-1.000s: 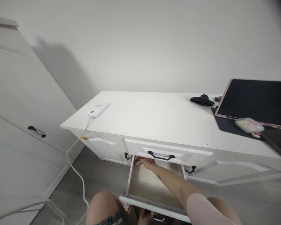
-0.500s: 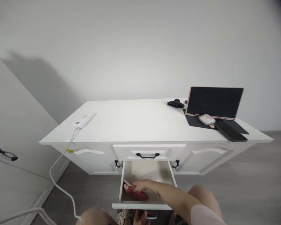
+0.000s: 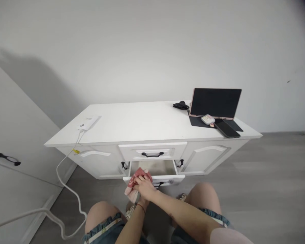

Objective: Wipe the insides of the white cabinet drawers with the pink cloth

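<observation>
A red and pale pink cloth [image 3: 132, 184] is bunched at the front left corner of the lower drawer [image 3: 171, 179]. My right hand [image 3: 145, 187] grips it from above, fingers bent over the fabric. Below the right hand is my left hand [image 3: 143, 202], with a thin red band at the wrist. Its fingers are hidden behind the right hand and the cloth. A narrow pale edge shows beneath the cloth, too small to name. The drawer is partly pulled out, with its light inside visible.
A white cabinet [image 3: 132, 122] stands against the wall. On its top are a tablet [image 3: 216, 102], a dark phone [image 3: 226, 128], a small pale case [image 3: 207, 119], a folded black object [image 3: 181, 105] and a white device [image 3: 87, 123] with a cable [image 3: 75, 193] hanging down left.
My right hand has lifted the cloth out of the drawer and brought it to my left hand in front. The drawer is pushed further in. The view has shifted slightly.
</observation>
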### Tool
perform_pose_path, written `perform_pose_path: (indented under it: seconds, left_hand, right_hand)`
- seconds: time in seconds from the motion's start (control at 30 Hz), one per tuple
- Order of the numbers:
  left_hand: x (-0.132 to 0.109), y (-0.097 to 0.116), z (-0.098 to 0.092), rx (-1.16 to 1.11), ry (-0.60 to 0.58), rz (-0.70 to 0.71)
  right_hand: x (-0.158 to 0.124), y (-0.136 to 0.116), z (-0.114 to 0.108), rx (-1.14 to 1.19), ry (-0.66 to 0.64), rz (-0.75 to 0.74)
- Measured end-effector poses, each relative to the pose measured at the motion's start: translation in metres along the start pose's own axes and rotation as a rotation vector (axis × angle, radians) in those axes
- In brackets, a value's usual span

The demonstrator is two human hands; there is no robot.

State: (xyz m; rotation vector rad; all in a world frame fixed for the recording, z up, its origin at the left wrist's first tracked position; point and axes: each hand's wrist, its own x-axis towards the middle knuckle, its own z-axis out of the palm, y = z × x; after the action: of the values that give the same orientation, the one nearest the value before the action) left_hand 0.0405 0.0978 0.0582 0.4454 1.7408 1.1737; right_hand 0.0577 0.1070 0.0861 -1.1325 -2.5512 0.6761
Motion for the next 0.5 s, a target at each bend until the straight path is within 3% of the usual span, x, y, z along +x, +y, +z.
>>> perform_pose_path:
  seconds: [0.03, 0.07, 0.13, 0.27, 0.4, 0.5]
  left_hand:
    - [-0.003, 0.002, 0.008, 0.001, -0.014, 0.091]
    - [-0.007, 0.001, 0.014, -0.054, -0.043, 0.085]
    - [-0.010, -0.003, 0.015, -0.180, -0.141, -0.012]
    - [0.006, -0.017, -0.008, -0.285, -0.278, -0.245]
    - [0.027, -0.027, -0.022, -0.297, -0.271, -0.385]
    - [0.032, -0.030, -0.023, -0.299, -0.267, -0.421]
  right_hand:
    - [-0.008, 0.005, 0.002, -0.031, 0.012, 0.045]
    - [-0.017, 0.011, 0.004, -0.059, 0.030, 0.091]
    - [-0.037, 0.026, 0.006, -0.115, 0.073, 0.179]
    - [-0.082, 0.053, 0.006, -0.189, 0.165, 0.344]
    - [-0.120, 0.075, 0.014, -0.157, 0.340, 0.553]
    - [-0.134, 0.088, 0.026, 0.009, 0.548, 0.787]
